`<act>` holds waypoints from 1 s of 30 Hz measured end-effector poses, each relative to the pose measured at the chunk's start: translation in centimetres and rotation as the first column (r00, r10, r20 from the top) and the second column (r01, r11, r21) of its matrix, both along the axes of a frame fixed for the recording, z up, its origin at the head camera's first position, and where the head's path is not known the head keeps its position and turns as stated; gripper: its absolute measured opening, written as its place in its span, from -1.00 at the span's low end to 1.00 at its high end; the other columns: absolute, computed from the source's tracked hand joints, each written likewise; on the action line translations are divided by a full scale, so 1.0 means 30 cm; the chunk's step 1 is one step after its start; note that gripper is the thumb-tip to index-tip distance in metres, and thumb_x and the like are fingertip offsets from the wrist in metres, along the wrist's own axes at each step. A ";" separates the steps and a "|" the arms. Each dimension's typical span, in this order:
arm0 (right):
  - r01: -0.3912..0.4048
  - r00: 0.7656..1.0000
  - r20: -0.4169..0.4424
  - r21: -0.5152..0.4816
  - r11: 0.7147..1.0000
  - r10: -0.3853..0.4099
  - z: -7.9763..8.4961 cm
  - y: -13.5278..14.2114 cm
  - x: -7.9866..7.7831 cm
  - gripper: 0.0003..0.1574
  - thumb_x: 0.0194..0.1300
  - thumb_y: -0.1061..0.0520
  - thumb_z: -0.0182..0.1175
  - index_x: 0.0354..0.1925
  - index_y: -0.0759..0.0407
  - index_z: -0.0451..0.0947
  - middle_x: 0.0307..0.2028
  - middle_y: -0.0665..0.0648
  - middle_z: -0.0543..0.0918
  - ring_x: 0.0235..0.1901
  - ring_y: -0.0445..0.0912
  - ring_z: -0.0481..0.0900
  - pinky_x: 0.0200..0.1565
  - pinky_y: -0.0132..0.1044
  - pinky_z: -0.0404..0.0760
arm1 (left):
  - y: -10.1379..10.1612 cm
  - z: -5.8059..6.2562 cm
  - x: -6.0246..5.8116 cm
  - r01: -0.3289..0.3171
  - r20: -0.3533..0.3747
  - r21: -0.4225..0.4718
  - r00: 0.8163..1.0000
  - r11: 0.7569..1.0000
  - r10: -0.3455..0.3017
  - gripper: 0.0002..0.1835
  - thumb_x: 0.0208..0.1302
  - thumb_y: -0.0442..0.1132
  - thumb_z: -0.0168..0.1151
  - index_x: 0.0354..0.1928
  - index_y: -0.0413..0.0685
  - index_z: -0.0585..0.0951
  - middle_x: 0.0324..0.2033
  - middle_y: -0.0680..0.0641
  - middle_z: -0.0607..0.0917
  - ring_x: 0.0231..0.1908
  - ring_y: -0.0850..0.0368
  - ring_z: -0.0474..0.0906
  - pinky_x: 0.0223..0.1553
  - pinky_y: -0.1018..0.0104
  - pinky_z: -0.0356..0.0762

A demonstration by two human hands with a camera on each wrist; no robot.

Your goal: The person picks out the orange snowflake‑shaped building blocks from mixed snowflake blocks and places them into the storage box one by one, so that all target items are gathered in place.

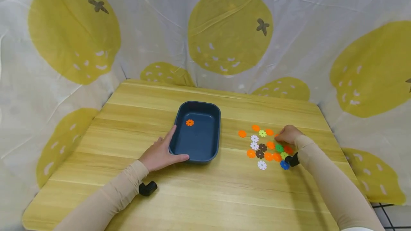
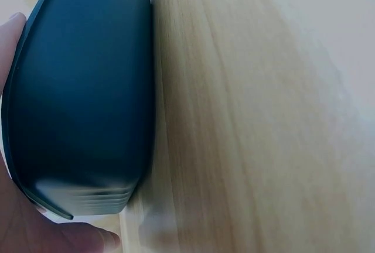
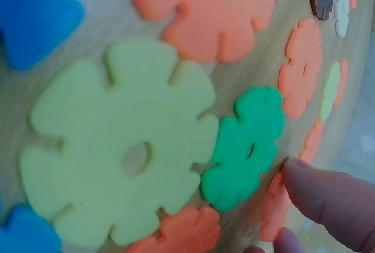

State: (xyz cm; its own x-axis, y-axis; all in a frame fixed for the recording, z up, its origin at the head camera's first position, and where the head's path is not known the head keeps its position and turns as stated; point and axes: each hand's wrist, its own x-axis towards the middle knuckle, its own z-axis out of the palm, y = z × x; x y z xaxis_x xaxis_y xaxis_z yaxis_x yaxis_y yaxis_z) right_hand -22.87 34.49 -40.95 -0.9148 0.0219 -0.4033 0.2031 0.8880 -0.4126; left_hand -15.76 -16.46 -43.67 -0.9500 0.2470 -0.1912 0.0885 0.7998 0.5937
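A dark blue rectangular tray sits on the wooden table with one orange snowflake disc inside. My left hand rests against the tray's near left corner, thumb along the front and straight fingers up the left side. At the right, my right hand pinches an orange snowflake disc between thumb and fingers at the edge of a loose group of discs. Close by its fingertips lie a green disc and a pale yellow-green disc.
Several flat notched discs spread right of the tray: orange, white, brown and blue. Black curved pieces show by both wrists. A lemon-print curtain hangs behind the table.
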 end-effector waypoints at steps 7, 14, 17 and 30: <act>-0.030 1.000 0.005 -0.053 0.998 0.030 0.017 0.002 -0.016 -0.73 0.36 0.12 0.23 -0.26 0.35 0.49 -0.41 0.08 0.49 -0.53 -0.14 0.33 -0.45 -0.30 0.39 | 0.000 -0.002 0.004 0.002 0.001 0.005 1.000 1.000 -0.002 0.37 -0.09 0.64 0.28 0.63 0.43 -0.28 0.48 -0.55 0.16 0.46 -0.64 0.04 0.16 -0.56 0.37; -0.120 0.990 -0.075 -0.034 0.992 0.117 0.134 -0.078 -0.067 -0.75 0.49 0.15 0.01 -0.29 0.28 0.50 -0.26 0.26 0.61 -0.54 -0.10 0.24 -0.38 -0.20 0.31 | 0.000 -0.004 0.002 0.009 -0.017 0.009 1.000 1.000 -0.008 0.37 -0.09 0.64 0.28 0.63 0.41 -0.26 0.47 -0.51 0.22 0.46 -0.63 0.07 0.16 -0.54 0.39; -0.141 0.981 -0.138 -0.008 0.990 0.139 0.236 -0.174 -0.092 -0.71 0.53 0.11 0.01 -0.14 0.31 0.55 0.07 0.39 0.59 -0.33 0.01 0.37 -0.24 -0.11 0.37 | 0.000 -0.002 0.001 0.009 -0.020 0.009 1.000 1.000 -0.009 0.37 -0.09 0.64 0.28 0.64 0.41 -0.25 0.48 -0.49 0.23 0.46 -0.62 0.07 0.16 -0.54 0.38; -0.357 0.919 -0.199 -0.050 0.933 0.341 0.372 -0.758 -0.199 -0.76 0.47 0.11 0.14 -0.21 0.21 0.68 -0.16 0.15 0.71 -0.33 -0.07 0.41 -0.22 -0.24 0.41 | 0.001 -0.005 -0.002 0.003 -0.020 -0.005 1.000 1.000 -0.003 0.37 -0.11 0.67 0.26 0.63 0.43 -0.26 0.50 -0.44 0.22 0.47 -0.61 0.05 0.19 -0.55 0.34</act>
State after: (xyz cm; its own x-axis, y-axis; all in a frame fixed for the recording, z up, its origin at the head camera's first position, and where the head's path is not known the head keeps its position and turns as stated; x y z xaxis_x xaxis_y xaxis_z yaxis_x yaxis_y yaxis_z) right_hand -28.83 11.74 -29.78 -0.9162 -0.3389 -0.2138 -0.2000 0.8491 -0.4888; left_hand -15.81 -16.42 -43.83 -0.9528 0.2490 -0.1735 0.1027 0.8026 0.5877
